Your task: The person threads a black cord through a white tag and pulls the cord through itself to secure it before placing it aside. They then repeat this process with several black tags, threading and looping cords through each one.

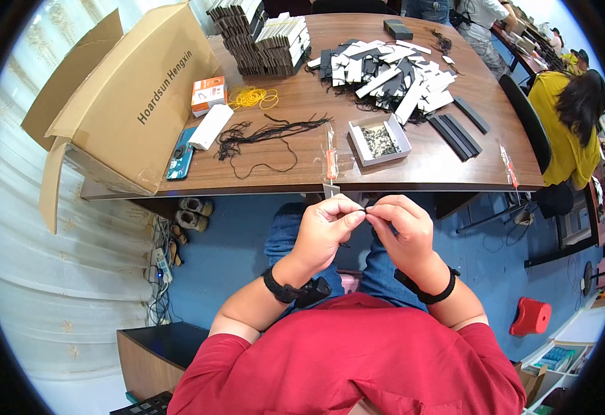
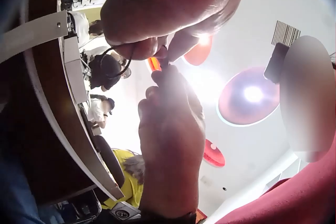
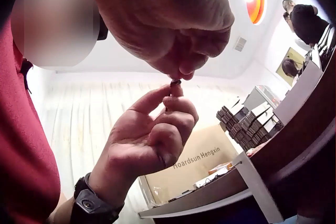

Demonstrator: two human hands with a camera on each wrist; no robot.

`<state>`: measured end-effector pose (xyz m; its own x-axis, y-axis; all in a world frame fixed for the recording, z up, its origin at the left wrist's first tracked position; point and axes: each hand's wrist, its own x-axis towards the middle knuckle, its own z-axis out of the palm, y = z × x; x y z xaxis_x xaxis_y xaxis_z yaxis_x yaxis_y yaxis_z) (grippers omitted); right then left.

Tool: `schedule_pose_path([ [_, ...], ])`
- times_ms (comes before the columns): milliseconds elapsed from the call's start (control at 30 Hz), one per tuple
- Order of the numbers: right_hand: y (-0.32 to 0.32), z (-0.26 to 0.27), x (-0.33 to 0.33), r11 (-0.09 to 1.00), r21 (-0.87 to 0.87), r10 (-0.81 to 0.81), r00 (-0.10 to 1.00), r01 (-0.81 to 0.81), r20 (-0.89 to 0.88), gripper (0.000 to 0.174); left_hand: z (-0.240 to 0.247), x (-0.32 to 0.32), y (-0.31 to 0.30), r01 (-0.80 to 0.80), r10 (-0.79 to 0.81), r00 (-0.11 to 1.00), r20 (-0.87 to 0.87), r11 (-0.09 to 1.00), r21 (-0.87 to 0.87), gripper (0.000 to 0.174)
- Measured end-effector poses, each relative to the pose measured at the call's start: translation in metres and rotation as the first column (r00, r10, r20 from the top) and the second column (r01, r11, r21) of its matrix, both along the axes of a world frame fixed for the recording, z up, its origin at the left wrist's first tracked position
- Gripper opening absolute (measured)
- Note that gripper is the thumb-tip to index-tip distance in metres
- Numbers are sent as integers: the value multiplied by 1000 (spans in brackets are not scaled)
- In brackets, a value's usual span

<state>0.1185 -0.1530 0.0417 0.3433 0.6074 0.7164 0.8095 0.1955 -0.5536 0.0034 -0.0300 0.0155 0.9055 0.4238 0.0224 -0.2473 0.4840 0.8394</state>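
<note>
Both hands meet fingertip to fingertip just in front of the table edge. My left hand (image 1: 326,228) pinches a thin black cord (image 2: 127,66), which bows out in a loop beside the fingers in the left wrist view. From the other side my right hand (image 1: 405,225) pinches the same cord, thumb against index finger. In the right wrist view a small dark bit of cord (image 3: 175,82) shows between the fingertips. A flat pale strip (image 2: 37,36) with a small hole near one end stands just beyond the left hand, overlapping the table edge in the head view.
On the table (image 1: 261,181) lie a heap of black and white strips (image 1: 385,76), a shallow box of small parts (image 1: 380,140), black cords (image 1: 261,135), yellow bands (image 1: 254,97) and stacked strips (image 1: 268,41). A large carton (image 1: 136,104) stands left. A person in yellow (image 1: 558,131) sits right.
</note>
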Motion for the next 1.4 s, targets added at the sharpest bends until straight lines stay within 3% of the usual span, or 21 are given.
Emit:
schedule_pose_path([
  [133, -2, 2, -2, 999, -5, -35, 999, 34, -33, 19, 4, -1, -3, -83, 84, 996, 7, 967, 241, 8],
  [233, -4, 0, -4, 998, 8, -54, 998, 55, -17, 18, 1, -1, 1, -185, 187, 981, 59, 779, 599, 10],
  [467, -7, 1, -5, 997, 16, -72, 997, 72, -17, 17, 11, -4, -9, -141, 172, 985, -23, 871, 471, 11],
  [667, -12, -2, -7, 999, 13, -43, 987, 46, -157, 14, 13, -5, -13, -168, 187, 982, 14, 844, 510, 13],
  [767, -15, -11, -6, 999, 30, 26, 945, -17, -327, 9, 11, -5, -14, -189, 203, 979, 33, 823, 536, 13],
  [800, -15, -11, -6, 993, 50, 115, 856, -104, -503, 7, 11, -5, -14, -197, 212, 977, 36, 819, 539, 11],
  [867, -14, -12, -7, 956, 139, 266, 565, -258, -781, 4, 11, -5, -12, -196, 221, 975, 19, 820, 538, 9],
  [900, -15, -16, 2, 925, 114, 309, 545, -362, -779, 14, 10, -6, -7, -187, 221, 975, -1, 825, 533, 9],
  [1000, -16, -10, 17, 896, 235, 329, 207, -376, -922, 31, 7, -6, -4, -160, 188, 982, -11, 863, 479, 9],
  [1100, -10, -3, 15, 936, 13, 261, 668, -352, -697, 21, 9, -4, -7, -137, 166, 986, -22, 877, 461, 9],
  [1167, -7, 13, 12, 953, -144, 176, 876, -265, -449, 23, 7, -1, -7, -144, 163, 987, -3, 879, 454, 9],
  [1267, 0, 7, 15, 986, -69, 141, 984, -149, -108, 18, 0, 0, -3, -123, 145, 989, -18, 893, 433, 9],
  [1400, -2, 12, 16, 991, -115, 84, 986, -67, 145, 19, 4, -2, -2, -79, 116, 992, -49, 878, 473, 9],
])
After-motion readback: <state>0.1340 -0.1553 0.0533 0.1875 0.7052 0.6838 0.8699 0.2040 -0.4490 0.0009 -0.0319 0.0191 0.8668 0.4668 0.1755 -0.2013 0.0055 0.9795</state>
